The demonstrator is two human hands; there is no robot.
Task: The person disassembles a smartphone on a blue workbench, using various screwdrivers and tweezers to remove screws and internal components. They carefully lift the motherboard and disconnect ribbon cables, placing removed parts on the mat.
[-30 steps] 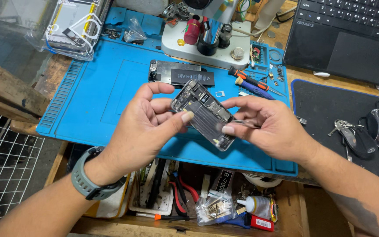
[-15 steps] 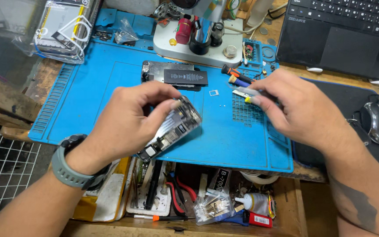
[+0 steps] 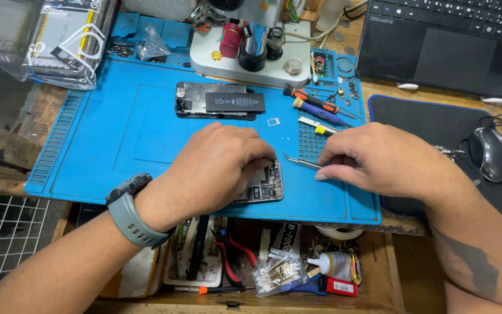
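Note:
My left hand (image 3: 219, 171) presses down on an opened phone body (image 3: 262, 186) that lies on the blue work mat (image 3: 123, 128) near its front edge; only the phone's right end with its circuit parts shows past my fingers. My right hand (image 3: 379, 160) grips metal tweezers (image 3: 300, 162), whose tips point left toward the phone, a short way from it. A grey watch sits on my left wrist (image 3: 132, 210).
A second opened phone with a black battery (image 3: 219, 102) lies farther back on the mat. Screwdrivers (image 3: 315, 107), a white tool stand (image 3: 251, 52), a laptop (image 3: 454, 40), a mouse (image 3: 492, 152) on a black pad and an open drawer of tools (image 3: 262, 261) surround the mat.
I have lowered the phone from the air onto the mat, and my left hand now covers it. My right hand left the phone, reached to the tools and now holds tweezers.

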